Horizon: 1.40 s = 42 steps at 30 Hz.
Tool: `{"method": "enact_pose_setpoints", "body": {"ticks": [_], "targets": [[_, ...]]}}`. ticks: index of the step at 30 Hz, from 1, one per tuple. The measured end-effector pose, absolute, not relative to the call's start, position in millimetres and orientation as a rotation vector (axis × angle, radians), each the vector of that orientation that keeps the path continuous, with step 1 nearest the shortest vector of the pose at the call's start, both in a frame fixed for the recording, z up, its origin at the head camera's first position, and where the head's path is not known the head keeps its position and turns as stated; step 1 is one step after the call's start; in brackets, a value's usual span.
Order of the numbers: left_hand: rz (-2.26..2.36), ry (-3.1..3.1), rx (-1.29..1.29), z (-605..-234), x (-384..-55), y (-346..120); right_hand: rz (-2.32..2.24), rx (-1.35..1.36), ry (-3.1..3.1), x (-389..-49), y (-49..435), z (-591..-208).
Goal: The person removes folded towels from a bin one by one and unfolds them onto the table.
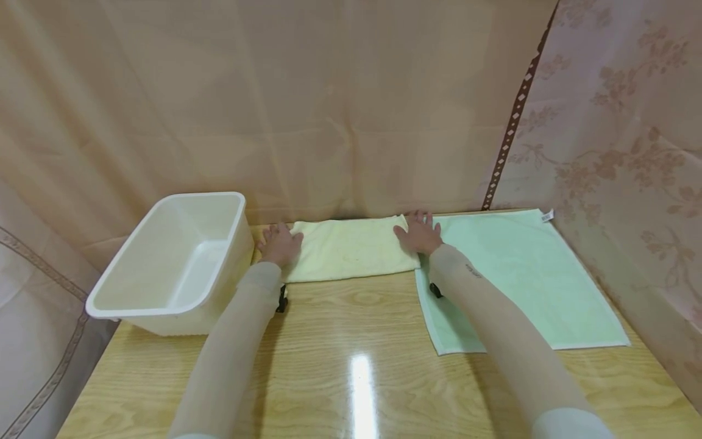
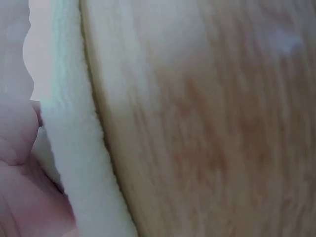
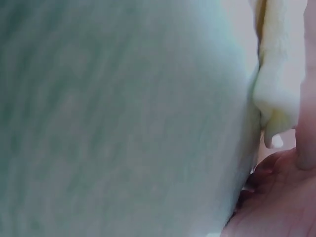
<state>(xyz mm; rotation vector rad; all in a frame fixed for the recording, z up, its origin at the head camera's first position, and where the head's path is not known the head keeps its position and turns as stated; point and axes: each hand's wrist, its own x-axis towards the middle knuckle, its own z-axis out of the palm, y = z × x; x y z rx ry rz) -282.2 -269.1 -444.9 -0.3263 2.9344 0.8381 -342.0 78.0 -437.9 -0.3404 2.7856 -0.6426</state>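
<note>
A pale yellow towel [image 1: 351,250], folded into a long strip, lies along the back of the wooden table. At its left end rests my left hand [image 1: 280,245], fingers spread and thumb on the cloth's edge. My right hand [image 1: 420,235] is at the opposite end, fingers extended, its thumb over the yellow cloth and the palm side by the mint green towel [image 1: 526,286]. That green towel is spread flat, partly under the strip's right end. In the left wrist view, the thick folded edge [image 2: 94,163] runs beside my palm. The right wrist view shows the strip's corner [image 3: 279,106] close to my thumb.
A white plastic basin [image 1: 219,305] stands at the left of the table [image 1: 323,341], close to my left forearm. Beige curtains [image 1: 307,110] hang right behind the table, and a floral curtain [image 1: 620,152] borders the right side. A small white tag [image 1: 548,216] sticks out from the green towel's far corner.
</note>
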Motion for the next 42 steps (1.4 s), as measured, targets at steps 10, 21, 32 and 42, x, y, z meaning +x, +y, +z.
{"method": "enact_pose_setpoints", "body": {"ticks": [10, 21, 32, 42], "targets": [[0.744, 3.051, -0.253, -444, -283, -271, -0.599, -0.258, 2.810, -339, 74, -438], [0.631, 2.945, -0.133, -448, -284, -278, -0.561, -0.296, 2.821, -337, 74, -435], [0.606, 3.030, -0.037, -441, -278, -283, -0.664, -0.336, 2.855, -334, 77, -433], [0.717, 3.056, 0.088, -434, -277, -287, -0.725, -0.422, 2.863, -334, 79, -423]]}}
